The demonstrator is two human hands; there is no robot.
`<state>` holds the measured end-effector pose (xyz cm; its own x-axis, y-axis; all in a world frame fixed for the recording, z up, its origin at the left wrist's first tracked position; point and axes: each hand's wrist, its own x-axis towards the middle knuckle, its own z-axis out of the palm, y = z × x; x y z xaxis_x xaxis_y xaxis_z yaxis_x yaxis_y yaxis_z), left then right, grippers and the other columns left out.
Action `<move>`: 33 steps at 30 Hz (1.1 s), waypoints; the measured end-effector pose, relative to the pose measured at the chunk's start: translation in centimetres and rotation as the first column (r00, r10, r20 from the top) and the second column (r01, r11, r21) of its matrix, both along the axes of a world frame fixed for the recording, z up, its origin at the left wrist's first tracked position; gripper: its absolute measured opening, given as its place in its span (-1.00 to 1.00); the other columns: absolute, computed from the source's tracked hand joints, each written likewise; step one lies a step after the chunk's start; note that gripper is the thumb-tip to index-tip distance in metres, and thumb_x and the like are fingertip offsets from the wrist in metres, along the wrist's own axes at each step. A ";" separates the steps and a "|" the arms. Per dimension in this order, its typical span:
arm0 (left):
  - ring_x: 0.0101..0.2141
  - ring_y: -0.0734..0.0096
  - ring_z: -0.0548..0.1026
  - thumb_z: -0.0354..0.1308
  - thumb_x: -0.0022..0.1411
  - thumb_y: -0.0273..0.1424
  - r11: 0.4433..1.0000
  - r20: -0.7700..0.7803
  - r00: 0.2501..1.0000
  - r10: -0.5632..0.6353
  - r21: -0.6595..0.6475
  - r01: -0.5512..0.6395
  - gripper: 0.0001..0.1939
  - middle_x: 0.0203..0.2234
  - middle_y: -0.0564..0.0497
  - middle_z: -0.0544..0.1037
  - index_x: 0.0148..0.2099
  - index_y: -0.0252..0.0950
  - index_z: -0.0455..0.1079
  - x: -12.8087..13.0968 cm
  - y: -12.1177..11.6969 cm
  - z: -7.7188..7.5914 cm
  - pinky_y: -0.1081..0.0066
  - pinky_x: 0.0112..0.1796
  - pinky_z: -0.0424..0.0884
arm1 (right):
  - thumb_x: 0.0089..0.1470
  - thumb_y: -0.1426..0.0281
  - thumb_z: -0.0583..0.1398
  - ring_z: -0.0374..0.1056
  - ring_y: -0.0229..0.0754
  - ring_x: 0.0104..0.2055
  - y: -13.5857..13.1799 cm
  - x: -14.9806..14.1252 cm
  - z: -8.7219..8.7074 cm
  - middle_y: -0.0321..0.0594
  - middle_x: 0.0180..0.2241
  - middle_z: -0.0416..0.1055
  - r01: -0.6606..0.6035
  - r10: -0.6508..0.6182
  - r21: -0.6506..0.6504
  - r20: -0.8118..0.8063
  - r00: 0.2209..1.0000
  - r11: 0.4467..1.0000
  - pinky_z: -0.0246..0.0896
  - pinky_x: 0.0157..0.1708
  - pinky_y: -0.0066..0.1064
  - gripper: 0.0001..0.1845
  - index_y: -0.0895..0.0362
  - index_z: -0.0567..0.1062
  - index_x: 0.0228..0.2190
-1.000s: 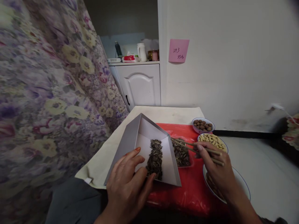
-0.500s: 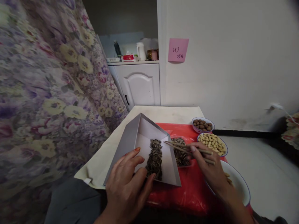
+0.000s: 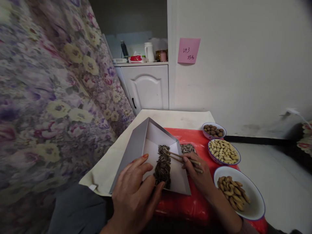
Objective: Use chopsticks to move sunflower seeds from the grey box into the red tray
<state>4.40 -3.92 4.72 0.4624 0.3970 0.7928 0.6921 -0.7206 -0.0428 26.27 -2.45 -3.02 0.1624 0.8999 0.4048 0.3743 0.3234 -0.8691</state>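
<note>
My right hand (image 3: 200,175) is closed around a pair of wooden chopsticks (image 3: 179,158). Their tips touch the far end of a dark strip of sunflower seeds (image 3: 162,167) lying inside a pale grey box (image 3: 152,143). With its fingers spread, my left hand (image 3: 136,188) lies over the near left part of the box, holding nothing; its thumb and fingertips are close to the near end of the seeds. Partly hidden behind the box wall and my right hand is a container of more sunflower seeds (image 3: 188,148).
Three bowls line the right side: a far bowl of round brown nuts (image 3: 213,131), a bowl of peanuts (image 3: 223,151) and a near white bowl (image 3: 255,198) with long tan nuts. Red plastic (image 3: 174,203) covers part of the cream-topped table (image 3: 180,118). A floral curtain (image 3: 60,107) hangs left.
My right hand and the chopsticks have moved left, from over the seed container to the seeds in the box. My left hand has stayed nearly still. The view has shifted slightly.
</note>
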 end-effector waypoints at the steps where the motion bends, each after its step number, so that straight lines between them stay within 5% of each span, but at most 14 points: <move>1: 0.01 0.00 0.45 0.25 0.12 -0.49 1.000 0.000 1.000 0.002 0.002 -0.002 -0.85 -0.23 -0.10 0.49 -0.42 -0.27 0.31 0.0 0.0 0.0 0.10 -0.08 0.35 | 0.26 0.28 0.08 0.44 -0.20 -0.45 -0.1 0.1 0.1 -0.24 -0.44 0.47 -0.003 0.003 -0.005 -0.001 1.000 1.000 0.30 -0.42 -0.43 -0.75 0.12 0.50 -0.34; 15: 0.01 -0.04 0.45 0.25 0.11 -0.49 1.000 -0.029 1.000 -0.002 0.005 0.002 -0.85 -0.23 -0.12 0.49 -0.41 -0.27 0.31 -0.2 0.1 -0.1 0.07 -0.08 0.36 | 0.26 0.20 0.10 0.46 -0.16 -0.43 -1.1 1.3 1.6 -0.24 -0.48 0.50 0.016 -0.019 -0.056 -0.052 0.998 0.998 0.33 -0.43 -0.43 -0.71 0.12 0.53 -0.30; 22: 0.01 -0.06 0.45 0.26 0.10 -0.52 1.000 -0.038 0.999 -0.013 0.003 0.013 -0.84 -0.22 -0.14 0.49 -0.41 -0.28 0.31 -0.3 0.2 0.0 0.06 -0.10 0.36 | 0.20 0.19 0.17 0.49 -0.13 -0.42 -2.9 4.6 4.0 -0.22 -0.41 0.56 0.233 -0.236 -0.047 -0.061 0.970 0.971 0.39 -0.42 -0.39 -0.73 0.09 0.57 -0.26; 33: 0.01 -0.04 0.45 0.25 0.11 -0.49 1.000 -0.053 0.999 -0.012 0.012 0.012 -0.85 -0.22 -0.12 0.49 -0.40 -0.27 0.31 -0.1 0.2 0.1 0.06 -0.10 0.37 | 0.18 0.17 0.19 0.50 -0.11 -0.44 -2.3 6.1 3.4 -0.17 -0.38 0.56 0.310 -0.311 -0.015 -0.009 0.950 0.950 0.43 -0.41 -0.35 -0.73 0.09 0.58 -0.29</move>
<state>4.26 -3.73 4.85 0.5087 0.3816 0.7718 0.6800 -0.7279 -0.0883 32.42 -4.76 0.34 0.4393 0.8095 0.3895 0.4443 0.1810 -0.8774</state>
